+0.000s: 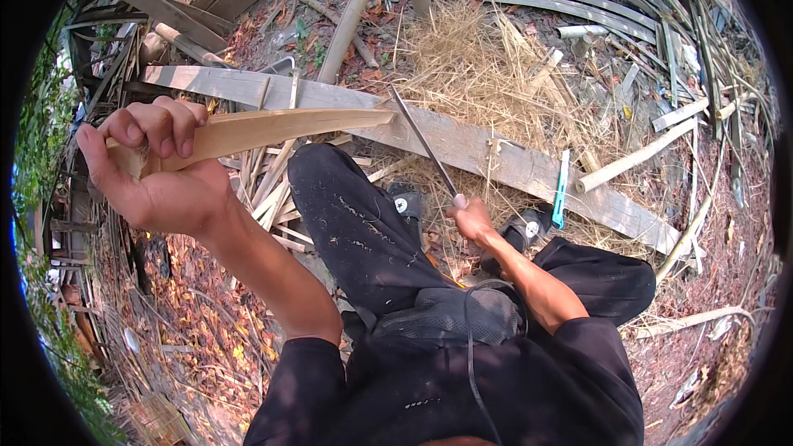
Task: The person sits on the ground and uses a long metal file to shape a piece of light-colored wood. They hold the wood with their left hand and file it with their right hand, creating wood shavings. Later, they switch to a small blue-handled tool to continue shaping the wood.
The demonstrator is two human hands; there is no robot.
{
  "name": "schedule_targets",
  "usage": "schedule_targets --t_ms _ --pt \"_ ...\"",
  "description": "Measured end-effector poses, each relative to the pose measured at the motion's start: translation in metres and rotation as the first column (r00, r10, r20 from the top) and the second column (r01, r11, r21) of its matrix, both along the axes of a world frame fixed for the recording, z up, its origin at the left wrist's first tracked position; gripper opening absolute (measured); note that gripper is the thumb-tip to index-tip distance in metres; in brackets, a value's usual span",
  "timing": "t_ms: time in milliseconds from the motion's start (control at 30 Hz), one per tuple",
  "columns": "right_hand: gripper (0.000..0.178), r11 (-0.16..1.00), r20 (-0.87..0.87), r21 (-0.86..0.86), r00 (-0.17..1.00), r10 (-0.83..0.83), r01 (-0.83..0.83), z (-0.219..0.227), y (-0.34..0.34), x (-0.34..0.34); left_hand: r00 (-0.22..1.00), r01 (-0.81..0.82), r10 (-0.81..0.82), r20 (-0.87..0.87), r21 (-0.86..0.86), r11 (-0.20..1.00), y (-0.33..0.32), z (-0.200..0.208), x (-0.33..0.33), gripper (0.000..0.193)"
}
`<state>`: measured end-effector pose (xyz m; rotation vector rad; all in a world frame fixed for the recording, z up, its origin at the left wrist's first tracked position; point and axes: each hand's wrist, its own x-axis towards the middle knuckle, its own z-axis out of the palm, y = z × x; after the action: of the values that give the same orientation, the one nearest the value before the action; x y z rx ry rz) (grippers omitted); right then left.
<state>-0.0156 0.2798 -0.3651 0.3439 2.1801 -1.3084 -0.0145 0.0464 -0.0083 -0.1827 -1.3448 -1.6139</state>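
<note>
My left hand (pixel 169 167), raised at the left, is closed around the wide end of a pale split bamboo piece (pixel 281 128). The piece stretches rightward, narrowing to a tip above a long grey wooden plank (pixel 487 157). My right hand (pixel 472 220) grips a long, narrow, dark-bladed knife (pixel 425 144) near my feet; most of its handle is hidden in the fist. The blade points up and left, its far end close to the bamboo's tip; whether they touch, I cannot tell. On the plank, to the right, lies a light-blue utility knife (pixel 562 190).
Straw-like shavings (pixel 462 58) are heaped behind the plank. Thin split strips (pixel 268 186) lie beside my left knee. A bamboo pole (pixel 636 157) is at the right, and long weathered slats (pixel 570 4) at the far right. An upright post (pixel 355 16) stands behind the plank.
</note>
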Motion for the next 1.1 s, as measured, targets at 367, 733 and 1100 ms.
schedule_targets --t_ms 367,733,1100 --pt "0.022 0.997 -0.272 0.028 0.959 0.073 -0.068 -0.058 -0.003 0.009 0.955 0.283 -0.292 -0.059 -0.127 0.951 -0.01 -0.006 0.02 0.041" --pt "0.026 0.967 -0.398 -0.243 0.917 -0.023 -0.081 0.053 -0.008 -0.016 0.977 0.204 -0.208 -0.041 -0.077 0.976 -0.023 -0.011 0.019 0.035" --pt "0.032 0.982 -0.118 0.169 0.988 0.103 -0.082 -0.046 0.001 0.001 0.988 0.15 -0.152 -0.01 -0.107 0.983 0.02 -0.008 0.004 0.036"
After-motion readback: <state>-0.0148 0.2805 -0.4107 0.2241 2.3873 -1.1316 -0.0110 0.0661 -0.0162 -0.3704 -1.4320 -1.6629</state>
